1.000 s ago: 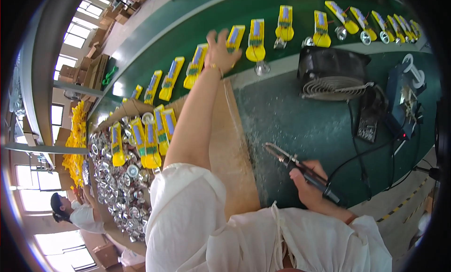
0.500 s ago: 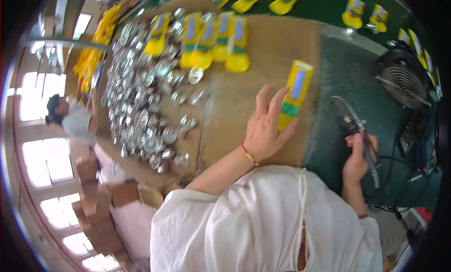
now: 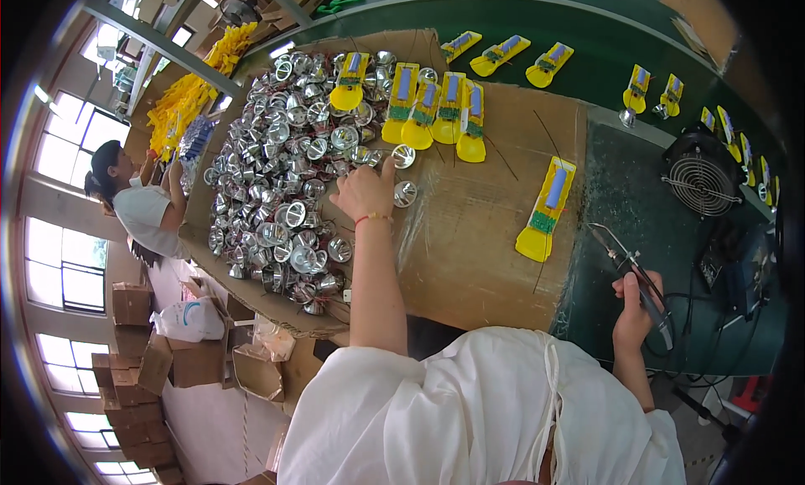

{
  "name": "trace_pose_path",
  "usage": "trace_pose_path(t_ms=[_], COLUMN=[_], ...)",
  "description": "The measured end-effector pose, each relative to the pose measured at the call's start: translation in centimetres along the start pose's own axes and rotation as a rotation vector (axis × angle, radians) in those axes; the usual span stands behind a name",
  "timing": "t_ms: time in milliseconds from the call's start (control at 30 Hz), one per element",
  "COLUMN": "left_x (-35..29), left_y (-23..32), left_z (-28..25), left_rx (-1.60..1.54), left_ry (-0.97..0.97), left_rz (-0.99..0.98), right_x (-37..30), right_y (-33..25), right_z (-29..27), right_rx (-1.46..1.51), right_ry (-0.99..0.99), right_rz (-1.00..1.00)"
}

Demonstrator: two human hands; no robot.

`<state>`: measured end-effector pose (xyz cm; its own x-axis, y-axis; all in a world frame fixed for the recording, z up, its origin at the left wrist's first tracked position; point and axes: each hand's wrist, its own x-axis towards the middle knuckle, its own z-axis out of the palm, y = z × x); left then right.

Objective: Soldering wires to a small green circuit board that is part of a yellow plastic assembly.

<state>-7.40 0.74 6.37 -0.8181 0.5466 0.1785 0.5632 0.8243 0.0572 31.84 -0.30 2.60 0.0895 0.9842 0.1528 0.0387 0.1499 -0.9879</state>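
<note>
My left hand (image 3: pixel 366 193) reaches over the right part of a heap of small silver reflector cups (image 3: pixel 285 154). Its thumb is apart from the bent fingers, beside a loose cup (image 3: pixel 404 156); nothing shows in its grasp. In my right hand (image 3: pixel 635 317) is a soldering iron (image 3: pixel 652 305) with a thin curved metal tube, its tip pointing up and left. Between the hands, a yellow plastic housing (image 3: pixel 533 243) lies on the brown cardboard (image 3: pixel 457 259), carrying a violet cell, a green circuit board and thin dark wires. Several similar housings (image 3: pixel 471 150) lie at the heap's far right.
More yellow housings (image 3: pixel 549 64) stand spaced along the green bench behind the cardboard. At right are a round fan (image 3: pixel 703 186) with a wire guard, a dark box-shaped unit (image 3: pixel 742 280) and cables. A co-worker (image 3: pixel 147 208) stands at far left by piled yellow parts (image 3: pixel 189 95).
My left hand has moved left, away from the single yellow housing to the reflector cups. That housing now lies free on the cardboard. My right hand still holds the soldering iron. The view has shifted.
</note>
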Motion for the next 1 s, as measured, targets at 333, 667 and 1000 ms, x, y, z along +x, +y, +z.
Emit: trace_pose_path(t_ms=[333, 667, 1000], left_x=[-3.0, -9.1, -10.0], left_y=[1.0, 2.2, 0.4], left_z=[-0.5, -0.4, 0.2], left_rx=[-0.975, -1.461, -0.943], left_ry=[-0.108, -0.512, -0.624], left_rz=[0.32, 0.082, 0.194], right_x=[0.1, -0.5, -0.3], right_y=[-2.1, -2.2, -1.7], right_z=[1.3, 1.7, 1.4], right_rx=[0.07, 0.105, 0.093], right_ry=[-0.025, -0.101, -0.1], right_rz=[0.034, 0.067, 0.113])
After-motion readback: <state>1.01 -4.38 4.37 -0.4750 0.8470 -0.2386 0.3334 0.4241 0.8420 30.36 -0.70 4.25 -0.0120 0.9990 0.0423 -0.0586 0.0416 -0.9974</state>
